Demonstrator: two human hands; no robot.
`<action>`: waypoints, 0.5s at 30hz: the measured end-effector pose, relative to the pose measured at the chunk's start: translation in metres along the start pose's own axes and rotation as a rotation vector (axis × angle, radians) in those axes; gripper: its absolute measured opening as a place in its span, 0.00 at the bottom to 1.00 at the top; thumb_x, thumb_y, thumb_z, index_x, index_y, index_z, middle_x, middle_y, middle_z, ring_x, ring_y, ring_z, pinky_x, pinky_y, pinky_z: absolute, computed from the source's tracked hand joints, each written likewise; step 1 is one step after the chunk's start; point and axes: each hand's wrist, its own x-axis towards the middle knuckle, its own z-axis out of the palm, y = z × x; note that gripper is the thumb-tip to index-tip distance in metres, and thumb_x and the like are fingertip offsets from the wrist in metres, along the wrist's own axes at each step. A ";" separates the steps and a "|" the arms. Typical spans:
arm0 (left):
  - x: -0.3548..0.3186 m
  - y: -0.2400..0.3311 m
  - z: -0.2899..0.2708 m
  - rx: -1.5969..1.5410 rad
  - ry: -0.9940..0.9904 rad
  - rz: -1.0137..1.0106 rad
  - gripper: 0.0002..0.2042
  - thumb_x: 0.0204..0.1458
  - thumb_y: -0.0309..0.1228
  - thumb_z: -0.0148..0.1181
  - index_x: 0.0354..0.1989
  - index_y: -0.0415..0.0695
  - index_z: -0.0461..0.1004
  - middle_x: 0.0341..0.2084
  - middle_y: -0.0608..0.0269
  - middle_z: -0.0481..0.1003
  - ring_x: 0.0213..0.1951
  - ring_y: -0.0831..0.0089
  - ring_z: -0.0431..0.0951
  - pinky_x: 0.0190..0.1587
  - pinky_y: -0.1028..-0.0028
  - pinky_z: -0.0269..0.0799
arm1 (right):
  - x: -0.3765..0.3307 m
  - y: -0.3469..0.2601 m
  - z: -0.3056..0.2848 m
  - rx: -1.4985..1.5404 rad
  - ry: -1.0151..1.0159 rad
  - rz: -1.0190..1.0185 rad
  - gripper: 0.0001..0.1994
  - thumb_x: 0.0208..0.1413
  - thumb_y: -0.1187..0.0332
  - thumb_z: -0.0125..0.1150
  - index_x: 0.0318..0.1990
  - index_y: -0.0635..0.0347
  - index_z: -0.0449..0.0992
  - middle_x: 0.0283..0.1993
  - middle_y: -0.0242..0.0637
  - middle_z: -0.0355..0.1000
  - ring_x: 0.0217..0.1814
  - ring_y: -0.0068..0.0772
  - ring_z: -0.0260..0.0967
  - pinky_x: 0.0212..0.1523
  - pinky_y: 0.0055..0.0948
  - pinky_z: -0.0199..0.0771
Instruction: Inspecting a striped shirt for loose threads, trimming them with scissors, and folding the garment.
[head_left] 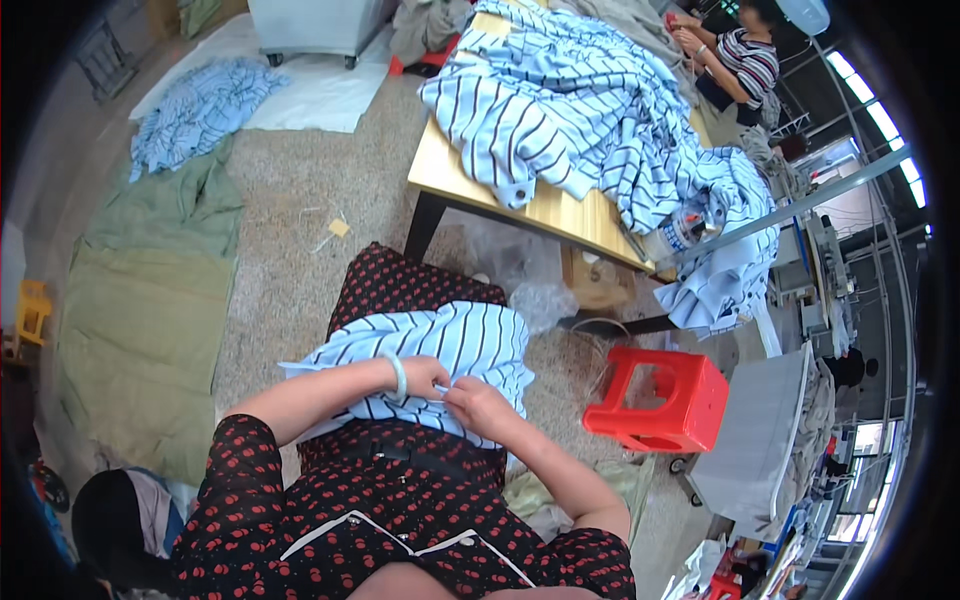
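Across my lap lies a light blue shirt point(470, 335) with dark stripes, its cloth bunched and spread over my dark skirt. My left hand point(425, 377), below a pale bangle point(396, 380), is closed with its fingers pinching a small fold of the shirt. Right against it, my right hand point(482, 409) also pinches the cloth, thumb and fingertips pressed together. Whether anything small sits between the fingertips is hidden. Both hands are close together, above my lap.
Ahead stands a wooden table point(455, 172) heaped with striped shirts point(560, 100). A red stool point(675, 402) and a grey cart point(750, 440) are at the right. Green cloth point(150, 320) covers floor at the left. A person point(745, 65) works beyond the table.
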 end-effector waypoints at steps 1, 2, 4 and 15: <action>0.000 0.001 -0.002 0.017 0.013 0.003 0.15 0.40 0.36 0.56 0.34 0.40 0.73 0.29 0.52 0.74 0.33 0.62 0.74 0.36 0.70 0.68 | 0.001 0.002 -0.003 -0.014 0.009 -0.014 0.03 0.44 0.72 0.54 0.27 0.60 0.69 0.26 0.40 0.64 0.31 0.43 0.64 0.30 0.36 0.65; -0.001 0.001 -0.001 0.009 0.057 0.003 0.15 0.40 0.37 0.56 0.35 0.41 0.73 0.29 0.52 0.74 0.33 0.61 0.74 0.36 0.70 0.68 | 0.001 -0.001 -0.006 -0.018 0.031 -0.004 0.03 0.44 0.72 0.53 0.27 0.60 0.69 0.26 0.40 0.64 0.31 0.43 0.64 0.30 0.35 0.65; 0.001 -0.004 0.005 0.005 0.139 0.041 0.15 0.43 0.38 0.54 0.35 0.41 0.73 0.30 0.51 0.74 0.34 0.59 0.74 0.38 0.69 0.67 | 0.001 -0.002 -0.008 0.032 0.071 0.004 0.05 0.45 0.71 0.52 0.30 0.60 0.69 0.27 0.41 0.63 0.30 0.43 0.64 0.30 0.35 0.65; 0.006 -0.004 0.008 0.085 0.223 -0.023 0.13 0.45 0.38 0.50 0.30 0.40 0.72 0.27 0.49 0.72 0.32 0.57 0.72 0.36 0.64 0.65 | 0.001 0.000 0.003 -0.077 0.069 0.062 0.06 0.41 0.76 0.50 0.30 0.63 0.66 0.28 0.45 0.62 0.30 0.48 0.63 0.31 0.38 0.65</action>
